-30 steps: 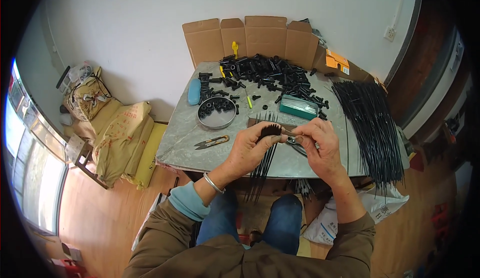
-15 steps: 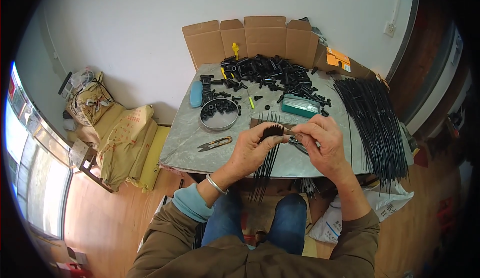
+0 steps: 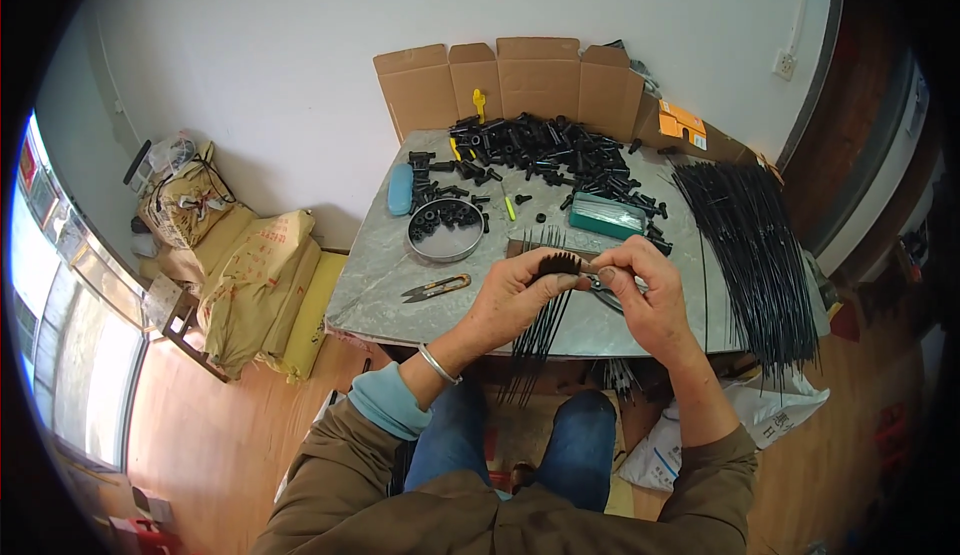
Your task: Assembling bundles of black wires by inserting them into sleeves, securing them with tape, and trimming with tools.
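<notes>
Raised over the front of the table, my left hand (image 3: 507, 304) is closed around a small black comb-like piece (image 3: 558, 264), its teeth pointing up. My right hand (image 3: 648, 290) pinches at the piece's right end, fingertips close to the left thumb; what lies between those fingers is too small to make out. Below the hands, a bunch of thin black rods (image 3: 532, 350) hangs over the table's front edge. Dark curved handles (image 3: 606, 298) of some tool show on the table, partly hidden by the right hand.
On the grey table (image 3: 375, 300) are thread snips (image 3: 437, 288), a round tin (image 3: 444, 232) of black rings, a blue case (image 3: 400, 189), a green box (image 3: 606, 217) and a heap of black tubular parts (image 3: 550, 150). Long black rods (image 3: 750, 255) cover the right side. Cardboard (image 3: 538, 75) stands behind.
My hands stay together at the black piece, with the right fingers slightly shifted along its end. The whole view has moved a little, so the table sits slightly lower and further right.
</notes>
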Demonstrator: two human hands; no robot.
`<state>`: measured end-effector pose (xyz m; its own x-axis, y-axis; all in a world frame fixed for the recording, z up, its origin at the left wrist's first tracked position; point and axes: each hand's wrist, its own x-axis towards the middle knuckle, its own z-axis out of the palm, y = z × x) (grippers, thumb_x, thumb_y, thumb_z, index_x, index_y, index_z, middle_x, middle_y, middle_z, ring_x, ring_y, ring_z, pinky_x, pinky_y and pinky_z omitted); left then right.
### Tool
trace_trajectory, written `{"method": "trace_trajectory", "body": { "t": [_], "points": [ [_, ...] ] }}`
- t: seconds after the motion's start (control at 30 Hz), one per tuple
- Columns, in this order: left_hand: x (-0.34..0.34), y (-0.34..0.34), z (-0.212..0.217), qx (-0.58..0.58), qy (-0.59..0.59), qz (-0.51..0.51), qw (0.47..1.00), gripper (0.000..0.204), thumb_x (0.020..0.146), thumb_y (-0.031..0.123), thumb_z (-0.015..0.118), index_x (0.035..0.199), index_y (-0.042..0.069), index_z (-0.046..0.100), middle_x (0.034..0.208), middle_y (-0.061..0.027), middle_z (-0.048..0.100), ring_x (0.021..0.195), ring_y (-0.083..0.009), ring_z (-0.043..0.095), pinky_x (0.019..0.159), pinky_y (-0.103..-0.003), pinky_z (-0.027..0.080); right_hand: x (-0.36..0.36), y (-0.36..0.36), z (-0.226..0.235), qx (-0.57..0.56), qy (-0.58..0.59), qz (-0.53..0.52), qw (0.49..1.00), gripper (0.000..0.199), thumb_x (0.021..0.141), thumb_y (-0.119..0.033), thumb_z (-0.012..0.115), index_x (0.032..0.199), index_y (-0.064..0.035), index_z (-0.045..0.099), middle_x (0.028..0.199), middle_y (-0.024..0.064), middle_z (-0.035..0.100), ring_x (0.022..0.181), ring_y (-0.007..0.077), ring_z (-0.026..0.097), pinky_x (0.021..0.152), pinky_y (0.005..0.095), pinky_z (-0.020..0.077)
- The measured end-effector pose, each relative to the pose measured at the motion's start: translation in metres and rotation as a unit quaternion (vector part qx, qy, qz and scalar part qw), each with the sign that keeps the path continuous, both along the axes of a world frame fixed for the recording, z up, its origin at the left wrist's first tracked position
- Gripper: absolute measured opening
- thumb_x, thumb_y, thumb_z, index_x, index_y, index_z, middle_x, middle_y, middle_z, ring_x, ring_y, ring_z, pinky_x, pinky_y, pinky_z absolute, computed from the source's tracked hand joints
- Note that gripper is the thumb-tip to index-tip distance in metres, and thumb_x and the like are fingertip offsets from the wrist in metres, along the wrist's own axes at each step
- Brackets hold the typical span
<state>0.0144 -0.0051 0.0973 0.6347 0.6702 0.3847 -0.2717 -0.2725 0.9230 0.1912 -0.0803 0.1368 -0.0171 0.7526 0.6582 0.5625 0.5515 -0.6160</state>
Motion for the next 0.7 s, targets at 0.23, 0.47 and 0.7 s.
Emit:
{"method": "trace_trajectory", "body": {
  "t": [0.23,0.47,0.7],
  "points": [
    [-0.007,0.004,0.003,0.007,0.018,-0.019,1.000,0.019,0.092,0.006,0.055,0.109,-0.002,0.059,0.102,-0.0083,0.066,0.099,-0.0153,0.062,0.090,-0.028,0.048,0.005,0.003,0.008,0.000,-0.065,0.017,0.998,0.006,0.084,-0.002,0.063,0.089,-0.0017,0.066,0.076,0.0032,0.053,0.068,0.0124,0.049,0.060,0.0247,0.0382],
    [-0.009,0.004,0.009,-0.009,0.029,-0.041,0.999,0.020,0.091,0.007,0.057,0.109,-0.001,0.061,0.101,-0.0081,0.067,0.099,-0.0149,0.062,0.091,-0.029,0.047,0.000,0.004,0.005,-0.043,0.042,0.056,0.997,0.008,0.083,-0.002,0.063,0.091,-0.0019,0.066,0.073,0.0037,0.052,0.065,0.0104,0.049,0.058,0.0236,0.0387],
    [-0.012,0.008,0.021,0.033,0.094,-0.058,0.993,0.024,0.089,0.007,0.060,0.112,0.002,0.064,0.102,-0.0074,0.069,0.098,-0.0122,0.062,0.090,-0.027,0.048,0.007,0.003,0.036,0.035,-0.208,0.006,0.977,0.011,0.077,0.001,0.065,0.087,-0.0030,0.066,0.074,0.0060,0.055,0.071,0.0197,0.053,0.064,0.0285,0.0394]
  ]
}}
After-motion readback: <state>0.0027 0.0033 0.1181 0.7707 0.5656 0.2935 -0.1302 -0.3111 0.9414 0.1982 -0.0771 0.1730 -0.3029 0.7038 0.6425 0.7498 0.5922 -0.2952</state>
